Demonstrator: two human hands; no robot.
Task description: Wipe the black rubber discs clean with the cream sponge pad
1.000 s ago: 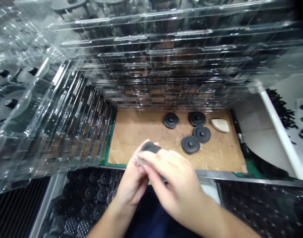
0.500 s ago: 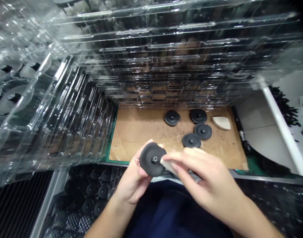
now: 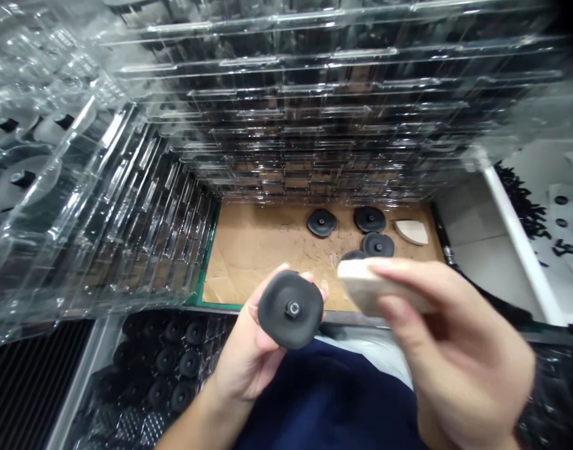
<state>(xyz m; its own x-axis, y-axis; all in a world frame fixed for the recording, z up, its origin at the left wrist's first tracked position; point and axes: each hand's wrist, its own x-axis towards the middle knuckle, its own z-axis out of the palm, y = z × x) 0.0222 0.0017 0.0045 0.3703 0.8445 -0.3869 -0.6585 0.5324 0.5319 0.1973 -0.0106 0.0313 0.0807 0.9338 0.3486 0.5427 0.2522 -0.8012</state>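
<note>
My left hand (image 3: 242, 350) grips a black rounded-square plastic disc (image 3: 290, 309) by its edge, the face with the small central post turned up. To the right, apart from the disc, my right hand (image 3: 464, 356) pinches an off-white flat pad (image 3: 363, 294) between thumb and fingers; it is blurred by motion. Behind the hands, several similar black discs (image 3: 322, 223) lie on a brown cardboard sheet (image 3: 253, 244), posts up. One of them is mostly hidden behind the pad. Another off-white, fan-shaped pad (image 3: 412, 231) rests at the cardboard's right side.
Tall stacks of clear plastic trays (image 3: 286, 125) wall off the back, and more trays (image 3: 140, 181) rise at the left. Lower left, a tray of black discs (image 3: 174, 359) sits below the table edge. A white bin wall (image 3: 525, 244) stands right, with small black parts (image 3: 523, 200) beyond.
My right hand has moved right and toward the camera with the pad, away from the disc's face. The disc stays in my left hand, turned slightly and now uncovered.
</note>
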